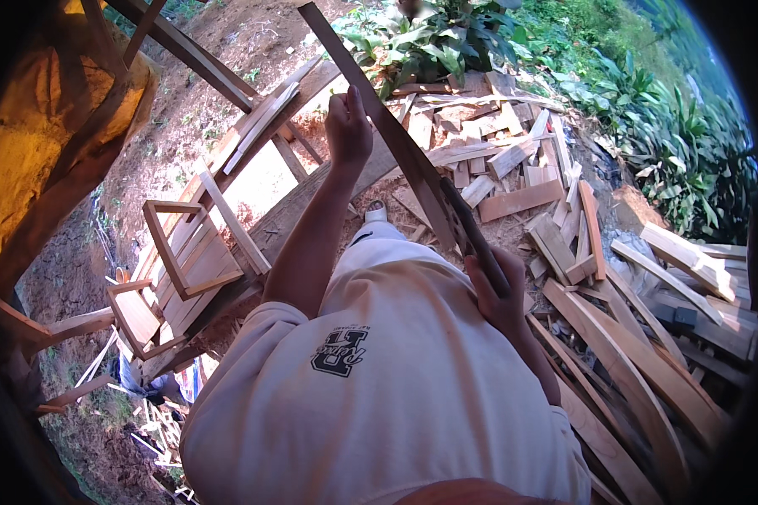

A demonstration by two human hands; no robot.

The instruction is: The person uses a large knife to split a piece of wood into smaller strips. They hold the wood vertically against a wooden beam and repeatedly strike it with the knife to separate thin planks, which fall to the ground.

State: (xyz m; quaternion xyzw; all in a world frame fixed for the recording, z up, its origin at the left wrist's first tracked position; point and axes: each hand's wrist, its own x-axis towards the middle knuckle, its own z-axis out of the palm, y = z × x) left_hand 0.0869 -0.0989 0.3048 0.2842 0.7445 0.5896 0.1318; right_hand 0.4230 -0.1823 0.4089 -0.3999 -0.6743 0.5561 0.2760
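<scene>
A long, narrow brown wooden strip (400,147) slants across the view in front of me, from the top down to near my right hand. My left hand (348,130) is closed at its left edge, thumb pointing up along it. Lower right, my right hand (499,286) is wrapped round a dark, slim, long tool (473,225), which lies against the strip's lower end; its exact kind I cannot make out. Below my left arm is a long board (312,198) on a rough wooden bench.
Offcuts (522,198) heap up ahead to the right, and long planks (640,370) lie stacked at my right. Small wooden frames (170,244) stand at the left beside an orange sheet (25,143). Leafy plants (446,38) grow beyond. My shoe (376,212) is among wood chips.
</scene>
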